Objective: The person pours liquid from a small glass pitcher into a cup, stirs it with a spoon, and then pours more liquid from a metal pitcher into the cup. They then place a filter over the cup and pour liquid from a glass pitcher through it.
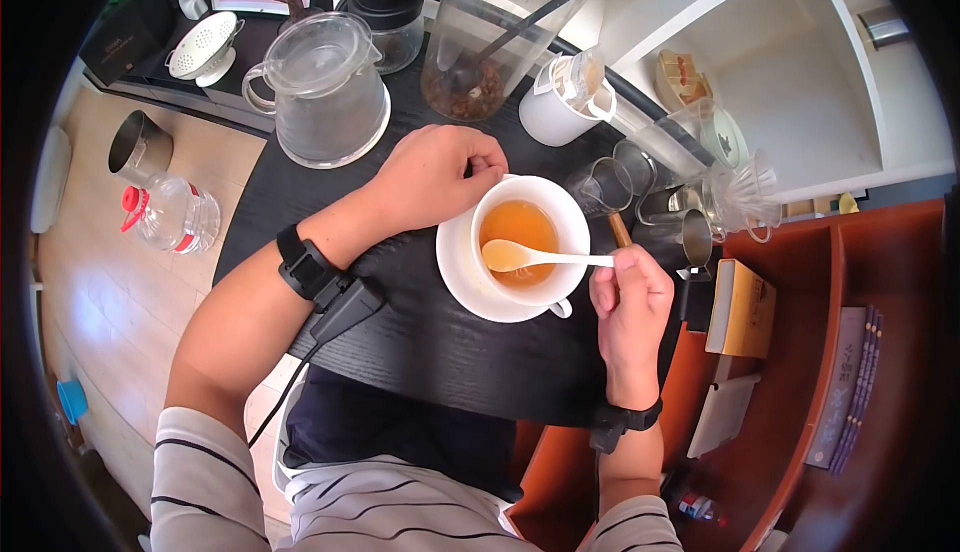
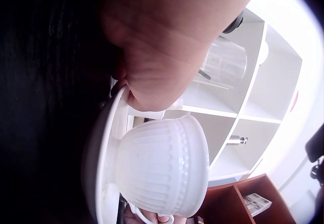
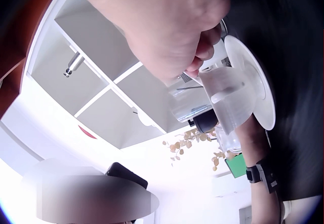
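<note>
A white cup (image 1: 574,220) of amber liquid (image 1: 520,220) stands on a white saucer (image 1: 457,277) on the dark table. My right hand (image 1: 635,307) pinches the handle of a white spoon (image 1: 550,258), whose bowl dips into the liquid. On the cup's far left side, my left hand (image 1: 430,180) has its fingers curled at the saucer's edge. The left wrist view shows that hand pinching the saucer rim (image 2: 105,158) beside the ribbed cup (image 2: 157,168). From the right wrist, the right fingers (image 3: 202,51) appear just above the cup's rim.
A lidded glass pitcher (image 1: 325,102) stands behind my left hand. Farther back are a tall clear container (image 1: 480,62) and a white mug (image 1: 555,112) with a drip filter. Several small glasses and metal cups (image 1: 692,237) crowd the right edge, beside a reddish-brown shelf (image 1: 790,392).
</note>
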A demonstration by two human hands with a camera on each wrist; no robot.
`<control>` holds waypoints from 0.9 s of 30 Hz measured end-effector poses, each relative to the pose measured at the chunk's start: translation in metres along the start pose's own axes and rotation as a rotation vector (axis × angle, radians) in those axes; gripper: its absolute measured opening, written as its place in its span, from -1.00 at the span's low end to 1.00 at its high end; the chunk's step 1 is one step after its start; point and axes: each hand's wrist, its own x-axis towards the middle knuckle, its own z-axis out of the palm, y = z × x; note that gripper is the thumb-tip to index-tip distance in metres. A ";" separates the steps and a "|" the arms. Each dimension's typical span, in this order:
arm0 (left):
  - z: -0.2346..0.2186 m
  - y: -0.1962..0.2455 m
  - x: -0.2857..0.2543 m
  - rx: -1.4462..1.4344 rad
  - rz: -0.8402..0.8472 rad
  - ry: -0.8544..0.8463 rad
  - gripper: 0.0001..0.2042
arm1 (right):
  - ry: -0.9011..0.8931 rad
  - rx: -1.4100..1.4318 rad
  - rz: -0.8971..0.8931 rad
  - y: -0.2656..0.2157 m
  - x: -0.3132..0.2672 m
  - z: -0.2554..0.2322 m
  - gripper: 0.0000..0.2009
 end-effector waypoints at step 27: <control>-0.001 0.001 0.000 0.018 0.010 -0.008 -0.84 | 0.136 -0.398 -0.549 0.005 0.000 -0.008 -0.77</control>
